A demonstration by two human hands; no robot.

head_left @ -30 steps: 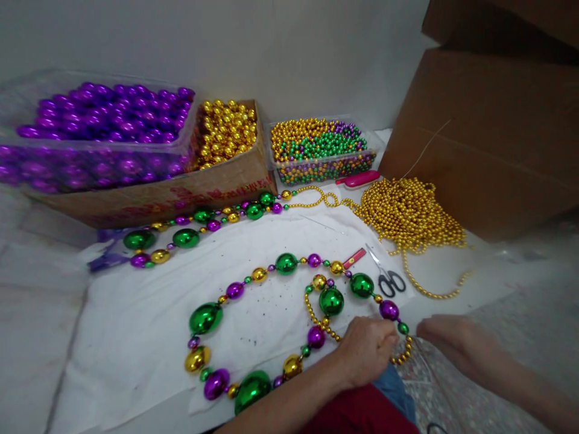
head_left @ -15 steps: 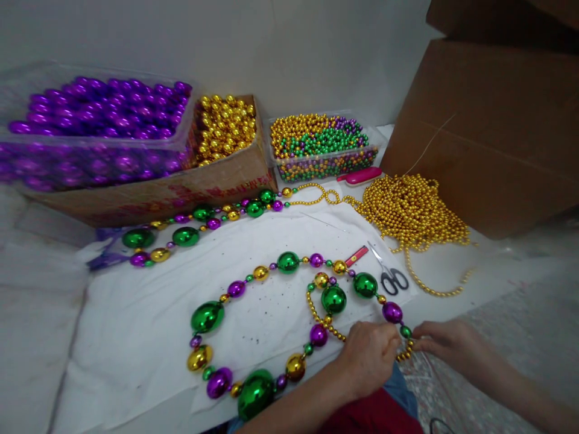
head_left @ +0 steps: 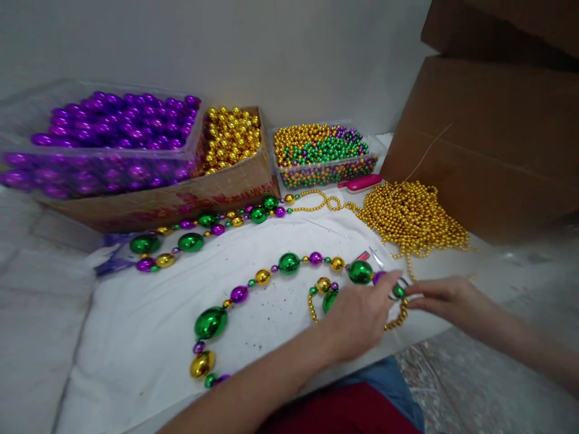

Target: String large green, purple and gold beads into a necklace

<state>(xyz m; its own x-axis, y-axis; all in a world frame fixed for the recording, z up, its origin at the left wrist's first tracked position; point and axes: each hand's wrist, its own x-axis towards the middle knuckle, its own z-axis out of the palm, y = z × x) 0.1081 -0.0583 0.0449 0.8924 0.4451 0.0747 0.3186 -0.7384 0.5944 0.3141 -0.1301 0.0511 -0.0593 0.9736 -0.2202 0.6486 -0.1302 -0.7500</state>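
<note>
A bead necklace (head_left: 211, 323) of large and small green, purple and gold beads curves over the white cloth. My left hand (head_left: 364, 313) is closed at the necklace's right end, its thumb and forefinger by a purple bead and a small green bead. Across from it, my right hand (head_left: 446, 300) pinches the strand beside that green bead, where small gold beads (head_left: 398, 321) hang in a loop between the hands. My left hand and forearm cover part of the necklace's near side. Scissors (head_left: 377, 259) lie behind my left hand, mostly hidden, next to a small red item (head_left: 363, 257).
At the back stand a clear bin (head_left: 199, 135) of purple beads, a cardboard box (head_left: 158, 208) with gold beads and a clear tray (head_left: 323, 163) of small mixed beads. A gold bead-chain pile (head_left: 411, 214), a pink-handled tool (head_left: 364, 183), another necklace (head_left: 190, 242) and a large carton (head_left: 493, 144) surround the cloth (head_left: 149, 325).
Both hands have moved up and away from my body, carrying the necklace's right end with them. My left hand and forearm now cover more of the beads and the scissors.
</note>
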